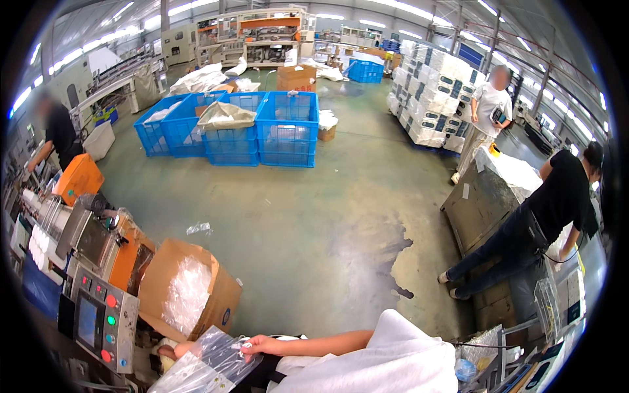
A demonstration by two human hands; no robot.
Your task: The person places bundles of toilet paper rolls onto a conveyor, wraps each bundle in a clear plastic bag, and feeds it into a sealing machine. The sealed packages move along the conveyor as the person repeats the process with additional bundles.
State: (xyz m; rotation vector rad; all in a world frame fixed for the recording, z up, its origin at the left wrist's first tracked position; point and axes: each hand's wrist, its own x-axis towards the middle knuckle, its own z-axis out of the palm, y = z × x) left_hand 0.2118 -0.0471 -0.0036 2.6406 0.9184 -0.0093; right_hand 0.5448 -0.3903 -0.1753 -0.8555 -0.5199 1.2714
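Observation:
A clear plastic bag (pixel 219 360) with small printed marks lies spread out low at the lower left. My right hand (pixel 259 345) reaches across from the white sleeve and pinches the bag's upper right edge between closed fingers. At the bag's far left edge, a skin-coloured shape (pixel 182 350) shows partly behind the film. It may be my left hand, but its fingers are hidden. Just beyond the bag stands an open cardboard box (pixel 226 295) with crumpled clear plastic film (pixel 189 288) inside. A machine control panel (pixel 101 321) with a screen and coloured buttons is close on the left.
Blue plastic crates (pixel 287 141) stand in a row farther off. A wrapped pallet stack (pixel 429 92) is at the far right. One person (pixel 544 209) bends over a bench at right, another (pixel 488 108) stands behind it, and a third (pixel 60 131) works at left. A dark wet patch (pixel 396 262) marks the floor.

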